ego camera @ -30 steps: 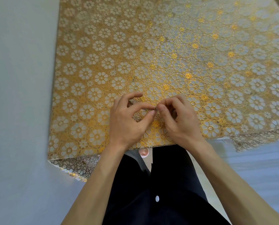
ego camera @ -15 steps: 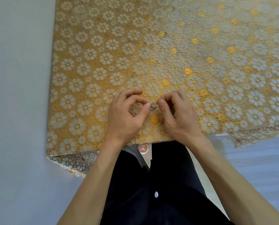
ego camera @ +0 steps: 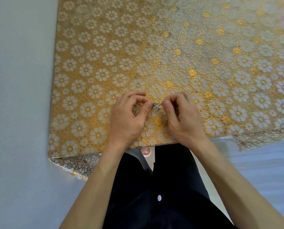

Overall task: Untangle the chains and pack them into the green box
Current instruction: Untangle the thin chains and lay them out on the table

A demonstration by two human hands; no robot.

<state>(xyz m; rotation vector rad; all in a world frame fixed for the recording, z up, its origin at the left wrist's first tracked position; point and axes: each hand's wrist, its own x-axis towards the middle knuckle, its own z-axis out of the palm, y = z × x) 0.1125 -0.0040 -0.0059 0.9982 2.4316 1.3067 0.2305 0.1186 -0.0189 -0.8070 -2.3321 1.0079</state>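
A small knot of thin silver chains (ego camera: 157,106) is stretched between my two hands, just above the gold flower-patterned tablecloth (ego camera: 171,52). My left hand (ego camera: 129,119) pinches the chains' left end between thumb and forefinger. My right hand (ego camera: 181,118) pinches the right end the same way, its other fingers curled. Only a short tangled piece shows between the fingertips; the rest of the chains is hidden under my hands. No green box is in view.
The table's near edge (ego camera: 154,145) runs just below my wrists, with the cloth hanging over the front left corner (ego camera: 75,166) and at the right. A pale wall (ego camera: 19,96) borders the table's left side. My dark clothing (ego camera: 154,195) fills the bottom.
My hands have drawn slightly apart, so a short stretch of chain now shows between the fingertips where they were touching before.
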